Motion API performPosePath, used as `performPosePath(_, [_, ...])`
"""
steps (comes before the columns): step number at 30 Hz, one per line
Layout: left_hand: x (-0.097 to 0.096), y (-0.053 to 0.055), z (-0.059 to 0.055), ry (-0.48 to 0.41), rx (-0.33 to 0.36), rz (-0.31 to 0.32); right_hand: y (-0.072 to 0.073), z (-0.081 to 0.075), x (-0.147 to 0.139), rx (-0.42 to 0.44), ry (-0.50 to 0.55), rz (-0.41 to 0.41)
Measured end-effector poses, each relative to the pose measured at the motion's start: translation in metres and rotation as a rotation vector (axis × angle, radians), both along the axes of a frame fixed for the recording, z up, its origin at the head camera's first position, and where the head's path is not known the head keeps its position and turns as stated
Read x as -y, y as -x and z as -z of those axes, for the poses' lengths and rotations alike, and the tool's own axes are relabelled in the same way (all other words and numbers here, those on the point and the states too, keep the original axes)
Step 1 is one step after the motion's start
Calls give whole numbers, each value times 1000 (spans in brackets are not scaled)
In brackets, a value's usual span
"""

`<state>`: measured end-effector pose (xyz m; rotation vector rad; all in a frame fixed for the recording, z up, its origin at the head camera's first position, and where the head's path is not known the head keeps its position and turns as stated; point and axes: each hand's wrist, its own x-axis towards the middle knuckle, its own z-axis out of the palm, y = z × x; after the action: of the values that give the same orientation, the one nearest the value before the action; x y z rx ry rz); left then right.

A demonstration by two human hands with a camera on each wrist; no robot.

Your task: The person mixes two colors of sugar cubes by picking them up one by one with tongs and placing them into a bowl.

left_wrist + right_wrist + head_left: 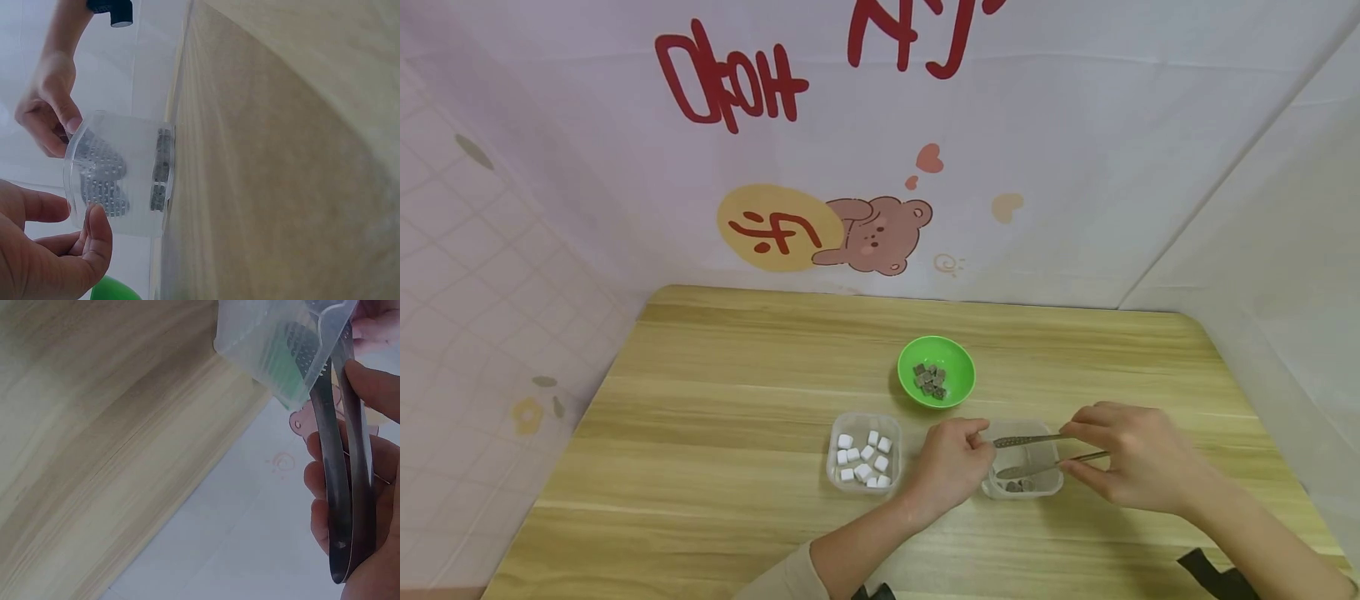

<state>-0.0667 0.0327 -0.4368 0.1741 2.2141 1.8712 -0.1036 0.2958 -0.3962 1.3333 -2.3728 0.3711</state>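
- Cloth backdrop, white, printed with red characters and a brown bear; it hangs behind the counter
- Counter, pale wood grain; it carries the bowl and both tubs
- Right hand: fingers wrapped round the tongs, thumb on one arm of them and fingertips on the other; left hand: fingers pinching the rim of the tub of brown cubes, apparently to steady it
- Green bowl, beyond the two tubs; a small heap of brown cubes lies in it
- Tub of brown cubes, clear, between the hands; tub of white cubes, also clear, just beyond the left hand's other side
- Tongs, metal; their tips are inside the tub, spread apart and above its contents, gripping nothing
- Brown cubes, a few on the tub's floor; white cubes, scattered in their own tub
- The step in hand looks like reaching for a brown cube; the next move probably calls for lowering the tips around one and squeezing gently, with the tub kept steady
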Motion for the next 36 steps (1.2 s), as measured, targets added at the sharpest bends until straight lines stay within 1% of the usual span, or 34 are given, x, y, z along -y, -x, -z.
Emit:
performPosePath(7, [0, 0, -1, -3, 1, 4, 4, -2, 9, 14, -77, -58])
performPosePath(10, [0, 1, -2, 3, 5, 3, 4, -3, 13, 26, -100, -67])
performPosePath(17, [0, 2, -3, 2, 20, -7, 5, -3, 22, 21, -131, -80])
performPosePath(21, [0, 2, -3, -1, 29, -11, 4, -4, 24, 14, -145, -79])
performPosePath(25, [0, 2, -2, -1, 23, -10, 2, -4, 23, 9, -157, -83])
performPosePath(28, [0, 2, -2, -2, 14, -8, 2, -2, 21, -4, -142, -92])
performPosePath(31, [1, 1, -1, -3, 8, -3, 1, 0, 18, -23, -100, -82])
performPosePath(36, [1, 1, -1, -6, 14, 3, -3, -2, 12, -42, -23, -35])
